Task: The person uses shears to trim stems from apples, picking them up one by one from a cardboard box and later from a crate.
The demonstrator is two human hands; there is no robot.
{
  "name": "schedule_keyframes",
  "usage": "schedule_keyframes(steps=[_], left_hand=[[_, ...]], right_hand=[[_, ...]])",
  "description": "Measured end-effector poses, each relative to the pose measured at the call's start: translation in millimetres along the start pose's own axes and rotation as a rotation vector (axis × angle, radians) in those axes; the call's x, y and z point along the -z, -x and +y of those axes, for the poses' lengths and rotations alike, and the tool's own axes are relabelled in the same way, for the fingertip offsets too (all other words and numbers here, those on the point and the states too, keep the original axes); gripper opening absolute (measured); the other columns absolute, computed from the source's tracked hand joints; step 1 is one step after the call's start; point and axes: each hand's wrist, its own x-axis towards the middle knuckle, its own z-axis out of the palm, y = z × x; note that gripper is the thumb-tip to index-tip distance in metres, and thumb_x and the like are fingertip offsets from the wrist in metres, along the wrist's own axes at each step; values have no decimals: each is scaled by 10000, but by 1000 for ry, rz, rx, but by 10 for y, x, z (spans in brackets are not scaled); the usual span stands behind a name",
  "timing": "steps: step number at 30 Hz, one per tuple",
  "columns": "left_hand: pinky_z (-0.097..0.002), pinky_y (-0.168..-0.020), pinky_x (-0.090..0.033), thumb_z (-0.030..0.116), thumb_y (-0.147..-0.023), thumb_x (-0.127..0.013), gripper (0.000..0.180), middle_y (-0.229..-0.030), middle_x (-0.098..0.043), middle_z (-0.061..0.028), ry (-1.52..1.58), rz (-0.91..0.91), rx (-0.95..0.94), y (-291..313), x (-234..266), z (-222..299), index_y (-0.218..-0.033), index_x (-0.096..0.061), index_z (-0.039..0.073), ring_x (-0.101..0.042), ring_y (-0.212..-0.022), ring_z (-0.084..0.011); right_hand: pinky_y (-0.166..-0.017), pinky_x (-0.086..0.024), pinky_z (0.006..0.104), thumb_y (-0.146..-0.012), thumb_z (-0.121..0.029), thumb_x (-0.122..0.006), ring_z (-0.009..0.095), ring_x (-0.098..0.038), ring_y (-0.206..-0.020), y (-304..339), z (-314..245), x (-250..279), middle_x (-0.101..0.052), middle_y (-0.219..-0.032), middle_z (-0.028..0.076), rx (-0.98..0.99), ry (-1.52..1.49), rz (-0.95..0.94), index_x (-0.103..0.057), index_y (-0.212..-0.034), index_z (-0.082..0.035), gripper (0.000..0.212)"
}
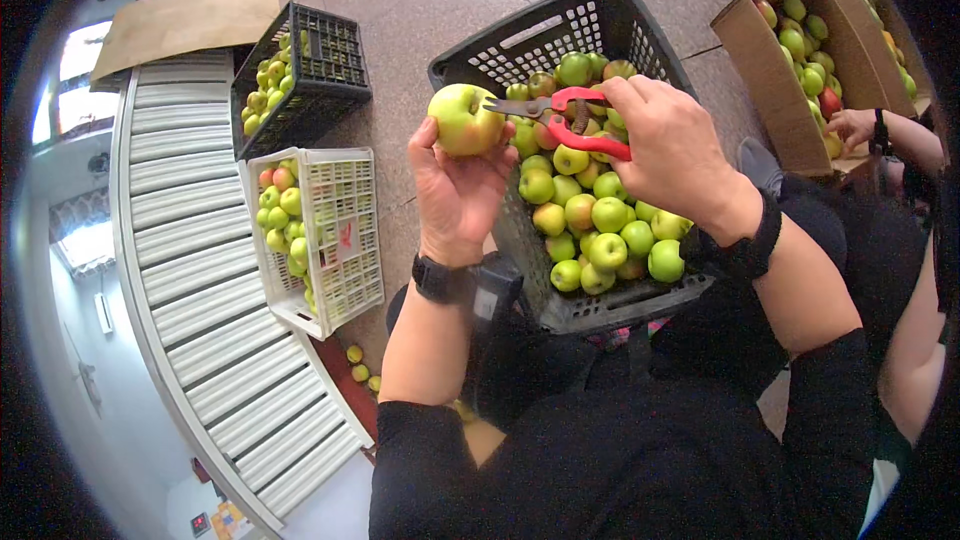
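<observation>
My left hand point(462, 185) holds up a yellow-green apple point(462, 120), its fingers cupped round the underside. In my right hand point(670, 135) is a pair of red-handled pruning shears point(575, 120). The tips of the dark blades touch or nearly touch the right side of the apple, by its stem end; whether they grip the stem is too small to tell. Beneath both hands stands a black plastic crate point(470, 50), well filled with green apples point(608, 252), some blushed red.
At the left, a white crate point(345, 240) and a black crate point(335, 50) of apples stand beside a roller conveyor point(200, 280). Cardboard boxes point(745, 70) of apples are at the right, where another person's hand point(852, 128) reaches in. Loose apples point(358, 372) lie low at the left.
</observation>
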Motion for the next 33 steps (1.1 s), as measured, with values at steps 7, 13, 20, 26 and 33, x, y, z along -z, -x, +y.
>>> schedule_keyframes(steps=[7, 13, 20, 26, 33], left_hand=[[-381, -739, -492, 394, -847, -513, 462, -1098, -580, -143, -112, -26, -33, -58, 53, -13, -1159, -513, 53, -583, -944, -308], [-332, -686, -514, 363, -839, -549, 414, -1038, -602, -106, -239, -5, -108, -84, 26, -36, -1116, -526, 56, -619, -866, -274], [-368, -745, -498, 376, -845, -540, 448, -1087, -584, -129, -292, -73, -101, -117, 104, -5, -1168, -511, 68, -588, -945, -316], [-332, -692, -505, 375, -858, -506, 432, -1012, -615, -120, -236, -42, -60, -116, 59, -34, -1111, -530, 26, -619, -856, -276], [-332, -674, -506, 409, -871, -475, 443, -979, -622, -123, -262, 5, 39, -134, 78, -35, -1083, -544, 26, -619, -819, -260]], right_hand=[[-671, -438, 389, -617, -101, -640, 283, -566, -770, -6, 42, 19, -558, -773, 102, 60, 117, 71, -527, -830, -61, 244], [-677, -435, 369, -627, -127, -654, 255, -569, -774, -11, 91, 49, -573, -788, 84, 76, 209, 60, -563, -858, -66, 256], [-673, -454, 359, -662, -144, -649, 245, -594, -760, -14, 124, 25, -592, -775, 79, 99, 239, 71, -575, -848, -83, 209], [-632, -474, 348, -686, -121, -624, 248, -611, -714, -11, 135, -7, -596, -737, 70, 89, 225, 73, -585, -832, -93, 154], [-697, -463, 374, -643, -96, -640, 260, -589, -788, -17, 170, 43, -576, -801, 90, 92, 237, 17, -579, -920, -78, 283]])
